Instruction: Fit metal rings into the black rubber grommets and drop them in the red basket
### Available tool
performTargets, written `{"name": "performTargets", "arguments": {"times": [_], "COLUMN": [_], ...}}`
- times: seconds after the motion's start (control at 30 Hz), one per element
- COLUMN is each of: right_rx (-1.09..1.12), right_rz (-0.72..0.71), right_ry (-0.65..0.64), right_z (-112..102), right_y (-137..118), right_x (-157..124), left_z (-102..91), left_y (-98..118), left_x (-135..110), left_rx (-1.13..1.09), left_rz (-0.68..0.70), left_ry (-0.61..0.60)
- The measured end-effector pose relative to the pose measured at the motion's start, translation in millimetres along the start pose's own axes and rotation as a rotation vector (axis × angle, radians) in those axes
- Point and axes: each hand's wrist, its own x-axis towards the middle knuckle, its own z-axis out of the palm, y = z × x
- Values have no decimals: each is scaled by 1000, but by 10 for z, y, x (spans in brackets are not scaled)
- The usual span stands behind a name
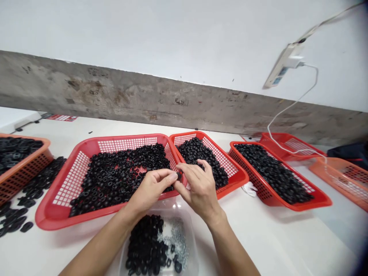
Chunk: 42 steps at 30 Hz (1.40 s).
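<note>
**A small black rubber ring point(179, 175) pinched in my left hand point(152, 188), above a red plastic basket point(69, 176)**

My left hand is held in a tight pinch, thumb and fingertips pressed together on the ring. My right hand point(199, 188) is curled beside it, its fingertips reaching the same spot, but I cannot tell whether they grip the ring too. Both hands hang over the near edge of the basket, which is heaped with black rubber rings point(123, 172).

Below my wrists, a clear plastic tub point(192, 245) holds more black rings point(143, 245) beside a pile of small silver metal pieces point(178, 241). To my right, two more red baskets point(230, 168) point(287, 203) hold black rings. To my left, an orange basket point(20, 180) is full of flat black pieces, and others point(17, 222) lie loose on the white table point(258, 237).
</note>
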Motion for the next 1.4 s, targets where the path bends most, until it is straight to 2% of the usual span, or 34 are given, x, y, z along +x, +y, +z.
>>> {"name": "performTargets", "arguments": {"times": [0.1,0.33,0.47,0.8,0.93,1.07,1.17,1.23,1.4], "right_rx": [22,84,90,42,63,184,323,412,548], "right_rz": [-13,-55,-50,-8,22,53,92,119,222], "right_ry": [-10,-23,15,67,3,-172,-245,-249,-146], "right_z": [-21,-2,5,29,2,-115,-188,-199,-129], "right_y": [10,20,33,-5,-39,-14,33,59,76], "right_x": [5,3,-2,-4,3,16,21,22,16], "left_z": [-23,46,72,82,80,72,62,58,73], "left_y": [21,-51,-53,-22,-51,-65,-52,-42,-28], "left_x": [-10,-45,-56,-32,-28,-14,-12,-15,-22], "left_rx": [17,69,49,-82,-81,-69,-54,-49,-59], "left_rz": [5,63,91,6,-7,-8,2,8,15], "left_ry": [-40,48,46,32,82,125,137,132,131]}}
